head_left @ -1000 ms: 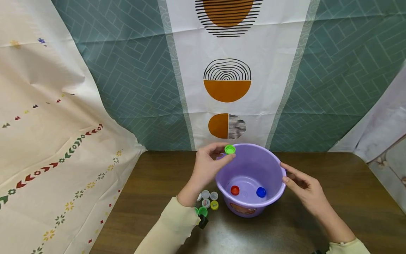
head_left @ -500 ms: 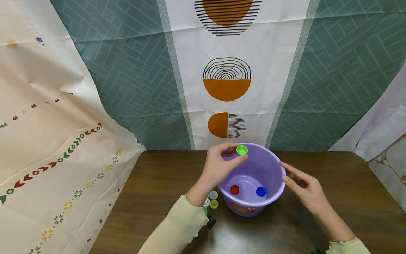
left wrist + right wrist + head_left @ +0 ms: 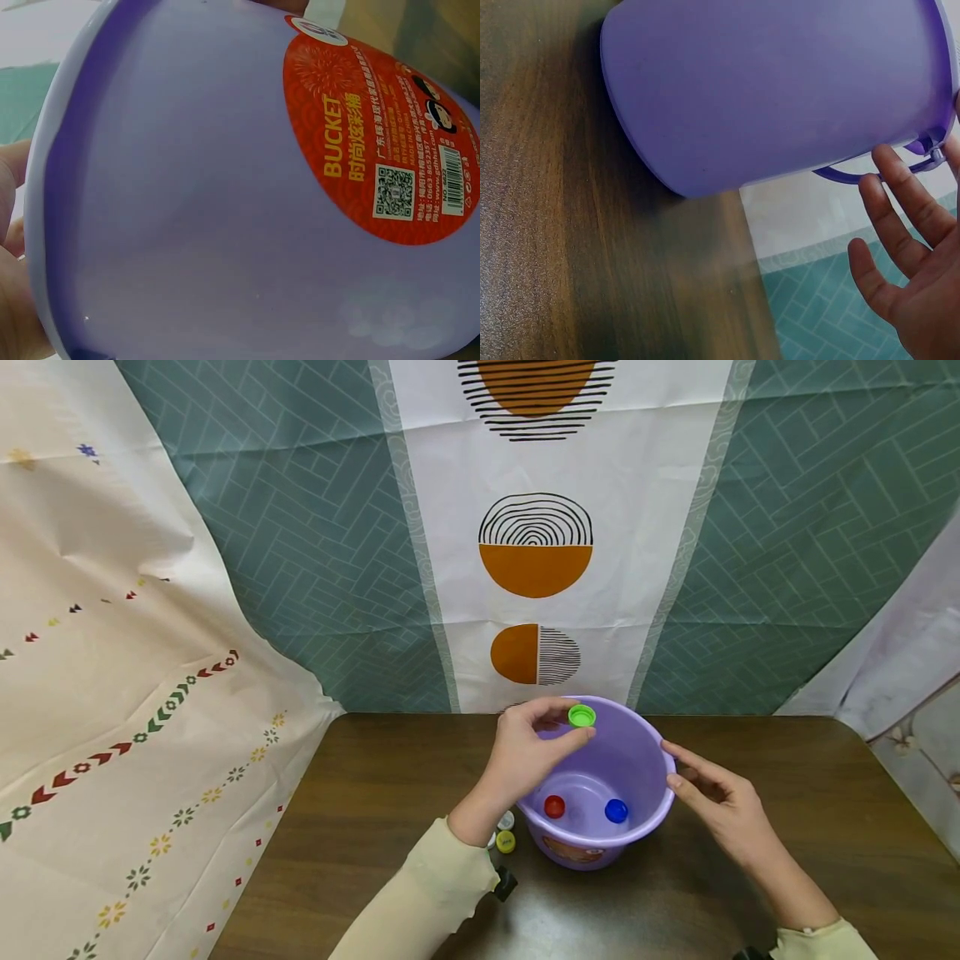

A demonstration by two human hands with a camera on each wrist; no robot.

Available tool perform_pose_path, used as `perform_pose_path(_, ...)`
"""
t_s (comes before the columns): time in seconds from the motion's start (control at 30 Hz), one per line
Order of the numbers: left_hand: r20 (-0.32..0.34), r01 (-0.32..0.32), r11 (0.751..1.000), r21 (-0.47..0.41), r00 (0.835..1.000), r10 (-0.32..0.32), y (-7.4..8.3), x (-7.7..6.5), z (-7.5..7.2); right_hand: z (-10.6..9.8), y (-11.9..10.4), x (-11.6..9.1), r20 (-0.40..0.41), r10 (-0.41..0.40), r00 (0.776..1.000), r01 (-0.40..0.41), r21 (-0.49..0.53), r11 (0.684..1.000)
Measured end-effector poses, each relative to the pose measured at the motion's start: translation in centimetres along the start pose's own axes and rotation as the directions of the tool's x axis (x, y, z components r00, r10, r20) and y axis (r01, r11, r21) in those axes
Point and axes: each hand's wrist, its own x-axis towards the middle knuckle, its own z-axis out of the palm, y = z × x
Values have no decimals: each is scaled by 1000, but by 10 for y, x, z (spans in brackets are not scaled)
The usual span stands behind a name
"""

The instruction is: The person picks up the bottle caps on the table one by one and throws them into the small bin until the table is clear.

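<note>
My left hand (image 3: 525, 747) pinches a bright green bottle cap (image 3: 582, 716) between thumb and fingers, above the left part of the purple bucket (image 3: 648, 810). The cap's hollow side faces the head camera. Inside the bucket, on its floor, lie a red cap (image 3: 554, 807) and a blue cap (image 3: 617, 811), apart from each other. My right hand (image 3: 716, 806) holds the bucket's right rim with thumb and forefinger. In the right wrist view its other fingers (image 3: 896, 232) spread loosely beside the bucket's handle (image 3: 840, 176).
Left of the bucket, a yellow cap (image 3: 506, 842) and a whitish cap (image 3: 506, 821) lie on the brown wooden table (image 3: 360, 793), partly behind my left forearm. A patterned curtain (image 3: 337, 568) hangs behind the table, and a cream cloth (image 3: 150, 735) covers the left side.
My left hand has moved right with the green cap, from the bucket's left rim to over its opening. Its arm now hides more of the caps on the table. The right hand stays put.
</note>
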Motion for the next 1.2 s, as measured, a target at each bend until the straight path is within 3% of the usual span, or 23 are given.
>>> perform_pose_path(0.2, -18, 29, 998, 48, 999, -28, -18, 4, 3, 1, -1, 0, 0, -2, 1000, 2, 2, 1000)
perform_pose_path(0.4, -18, -2, 998, 59, 1000, 3, -31, 5, 2, 2, -2, 0, 2, -5, 1000, 5, -2, 1000)
perform_pose_path(1.2, -69, -13, 999, 38, 997, 15, -26, 2, -15, 2, -1, -2, -4, 11, 1000, -11, -36, 999)
